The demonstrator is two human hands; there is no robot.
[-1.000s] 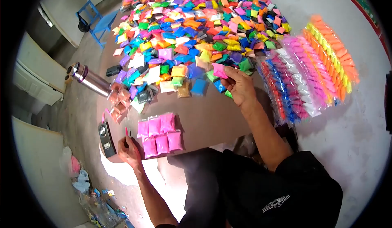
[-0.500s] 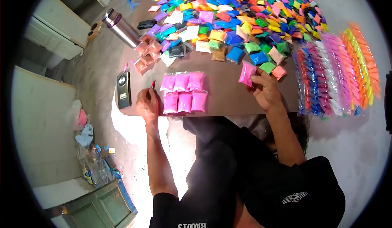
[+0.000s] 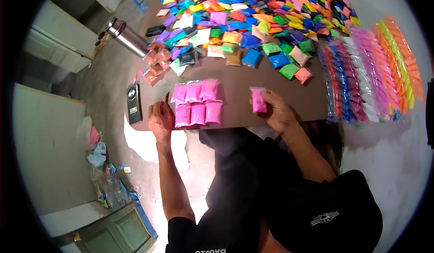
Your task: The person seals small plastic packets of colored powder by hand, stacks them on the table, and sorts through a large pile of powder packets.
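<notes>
My right hand (image 3: 281,113) pinches a small pink packet (image 3: 258,101) by its edge, just above the table near its front edge. To its left lies a block of several pink packets (image 3: 198,102) in clear film, set in two rows. My left hand (image 3: 160,119) rests on the table beside that block, fingers curled. From it sticks up a slim red object (image 3: 167,97), whose kind I cannot make out. A black phone-like device (image 3: 134,103) with a round lens lies left of this hand.
A large heap of colourful packets (image 3: 244,22) covers the table's far side. Long sleeves of bagged packets (image 3: 361,76) lie at the right. A steel flask (image 3: 129,37) stands at the left behind brownish-pink packets (image 3: 157,63). Litter (image 3: 110,185) lies on the floor.
My right hand has brought the pink packet left and down, closer to the block of pink packets, and turned it more upright. My left hand stays beside the block, and the view has shifted slightly.
</notes>
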